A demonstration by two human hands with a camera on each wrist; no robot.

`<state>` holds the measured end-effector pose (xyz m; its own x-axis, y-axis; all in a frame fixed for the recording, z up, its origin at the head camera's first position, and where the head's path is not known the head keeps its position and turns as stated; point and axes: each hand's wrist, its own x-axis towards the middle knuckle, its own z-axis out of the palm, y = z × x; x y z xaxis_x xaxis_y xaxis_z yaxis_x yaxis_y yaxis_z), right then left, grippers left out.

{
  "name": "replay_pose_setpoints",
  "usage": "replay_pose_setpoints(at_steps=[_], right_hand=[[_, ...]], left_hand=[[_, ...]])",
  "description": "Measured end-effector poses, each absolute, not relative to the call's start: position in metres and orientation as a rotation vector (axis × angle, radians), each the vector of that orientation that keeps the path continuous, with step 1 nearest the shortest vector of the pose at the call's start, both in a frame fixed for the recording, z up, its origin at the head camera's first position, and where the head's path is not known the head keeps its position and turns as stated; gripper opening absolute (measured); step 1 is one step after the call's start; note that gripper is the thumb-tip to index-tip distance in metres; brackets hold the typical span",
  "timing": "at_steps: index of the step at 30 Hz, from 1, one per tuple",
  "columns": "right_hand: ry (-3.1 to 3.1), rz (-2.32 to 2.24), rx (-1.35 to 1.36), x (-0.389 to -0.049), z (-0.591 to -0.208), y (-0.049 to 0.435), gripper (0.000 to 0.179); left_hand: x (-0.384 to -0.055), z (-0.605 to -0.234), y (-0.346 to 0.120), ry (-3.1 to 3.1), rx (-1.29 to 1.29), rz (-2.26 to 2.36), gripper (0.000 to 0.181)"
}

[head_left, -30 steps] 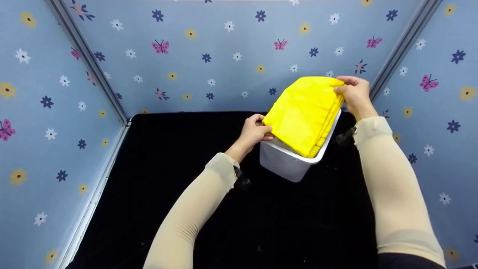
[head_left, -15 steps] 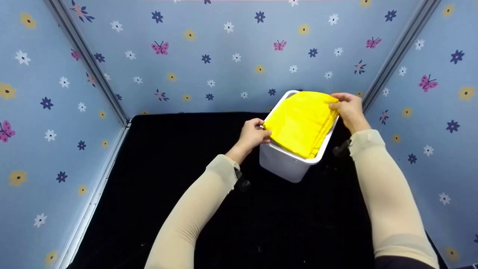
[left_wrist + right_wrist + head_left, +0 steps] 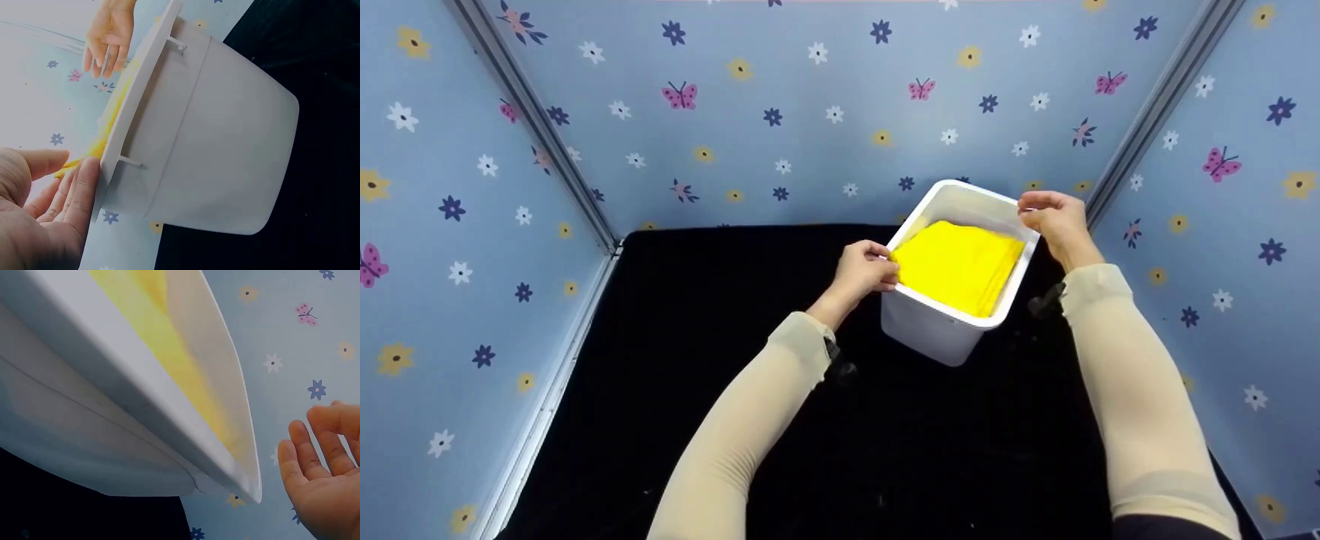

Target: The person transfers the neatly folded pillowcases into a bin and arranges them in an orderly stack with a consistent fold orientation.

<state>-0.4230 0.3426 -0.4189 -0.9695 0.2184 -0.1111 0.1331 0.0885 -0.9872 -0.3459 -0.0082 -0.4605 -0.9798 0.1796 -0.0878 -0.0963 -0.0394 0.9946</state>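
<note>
A folded yellow cloth (image 3: 956, 262) lies inside a white plastic bin (image 3: 934, 319), sunk below the far rim in the head view. At the bin's left rim is my left hand (image 3: 866, 268). In the left wrist view a corner of the yellow cloth (image 3: 98, 147) reaches between the thumb and fingers of the left hand (image 3: 50, 197), which pinch it. My right hand (image 3: 1059, 225) is by the far right corner of the bin, holding nothing. The right wrist view shows the right hand (image 3: 326, 472) apart from the rim, its fingers loosely bent.
The bin stands on a black-covered table (image 3: 945, 442), towards the back right. Blue flowered panels (image 3: 810, 97) rise behind and on both sides, joined by grey metal posts (image 3: 1166, 105). The right-hand post is close behind the right hand.
The right hand came down with its side of the yellow cloth, then let go. That side dropped into the bin, baring the inner far wall. The left hand hardly moved.
</note>
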Motion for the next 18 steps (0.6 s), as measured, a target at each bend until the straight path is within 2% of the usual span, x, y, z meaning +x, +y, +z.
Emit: replay_pose_setpoints(at_steps=[5, 13, 18], right_hand=[[-2.223, 2.12, -0.35, -0.418, -0.417, 0.342, 0.033], [-2.228, 2.138, -0.34, -0.412, -0.418, 0.341, 0.029], [-2.233, 2.142, -0.357, -0.408, -0.418, 0.341, 0.029]], left_hand=[[-0.349, -0.46, -0.018, 2.039, 0.093, 2.138, 0.04], [-0.35, -0.458, -0.039, 2.09, 0.053, 2.155, 0.024], [-0.35, -0.456, -0.056, 2.146, 0.044, 2.14, 0.025]])
